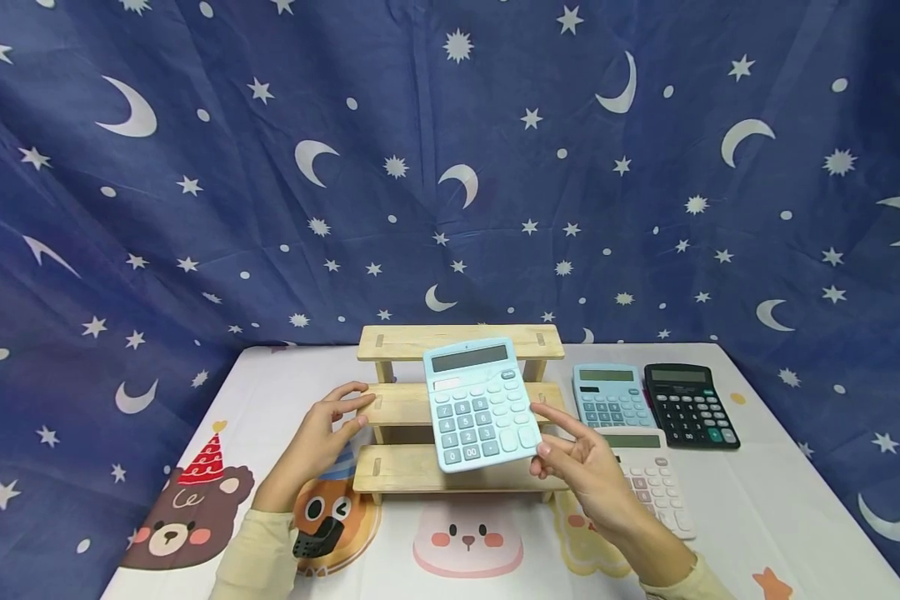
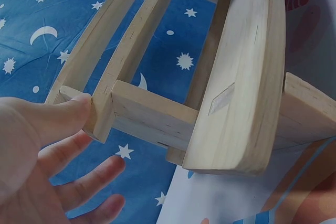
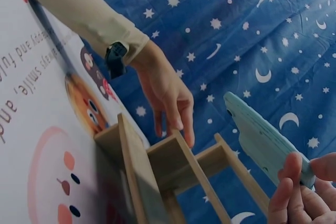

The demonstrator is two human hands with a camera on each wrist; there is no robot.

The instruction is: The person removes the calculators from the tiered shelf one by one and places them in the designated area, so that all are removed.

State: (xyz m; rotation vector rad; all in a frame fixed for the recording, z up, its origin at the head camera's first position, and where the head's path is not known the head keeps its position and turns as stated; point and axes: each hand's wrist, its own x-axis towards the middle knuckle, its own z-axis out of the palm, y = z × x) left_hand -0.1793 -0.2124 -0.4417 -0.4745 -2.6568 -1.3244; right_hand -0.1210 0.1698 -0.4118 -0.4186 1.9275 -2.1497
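Observation:
My right hand [image 1: 585, 462] pinches a light blue calculator [image 1: 480, 404] by its lower right corner, thumb on the key side. The calculator is held up, tilted, in front of a three-step wooden display stand [image 1: 461, 479], keys and screen facing me. In the right wrist view the same calculator [image 3: 262, 140] is seen from its edge and back, clear of the stand's planks. With thumb and index finger, my left hand [image 1: 318, 442] grips the left end of the stand's middle step; the left wrist view shows the thumb [image 2: 73, 114] on that plank, the other fingers spread.
To the right of the stand lie a second light blue calculator [image 1: 615, 396], a black calculator [image 1: 690, 404] and a white calculator [image 1: 652, 483], partly behind my right hand. The white tablecloth [image 1: 757, 500] has cartoon prints. A blue star-and-moon curtain [image 1: 420, 167] hangs behind.

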